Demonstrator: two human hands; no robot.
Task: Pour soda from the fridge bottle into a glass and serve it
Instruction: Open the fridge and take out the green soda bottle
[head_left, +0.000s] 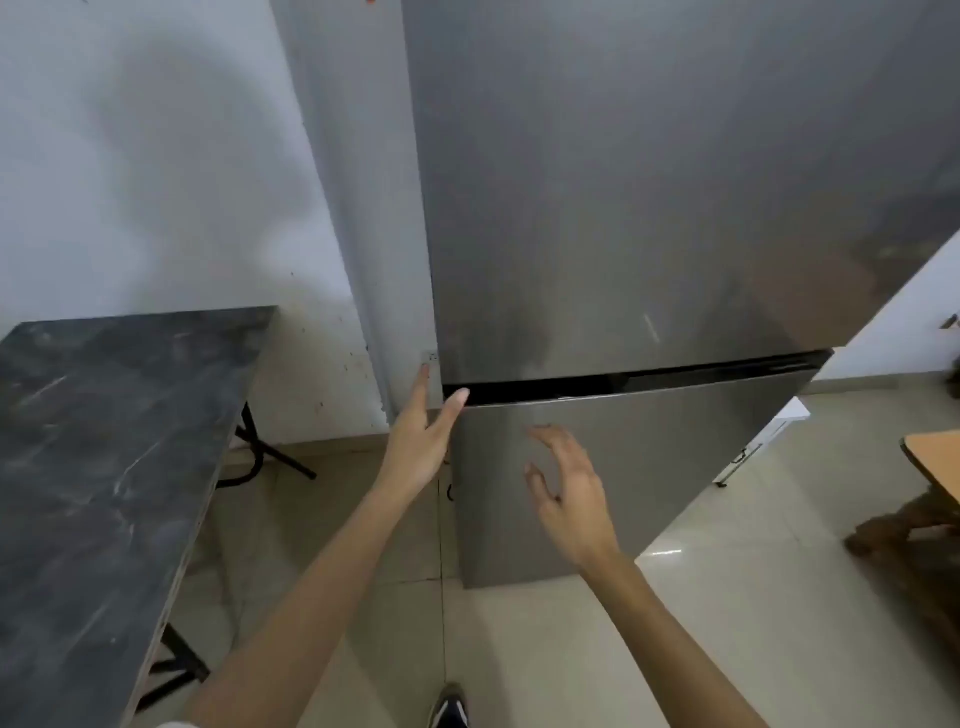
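Note:
A tall steel fridge (649, 208) fills the middle and right of the view, both doors closed. A dark gap (649, 379) runs between its upper and lower door. My left hand (421, 441) is open, fingers spread, with its fingertips at the left end of that gap, by the fridge's left edge. My right hand (569, 493) hovers open in front of the lower door (675, 467), fingers loosely curled, holding nothing. No bottle or glass is in view.
A dark marble-patterned table (104, 467) on black metal legs stands at the left, against a white wall (156, 156). A wooden table edge (935, 462) juts in at the right. Beige floor tiles lie below, with my shoe (449, 706) at the bottom.

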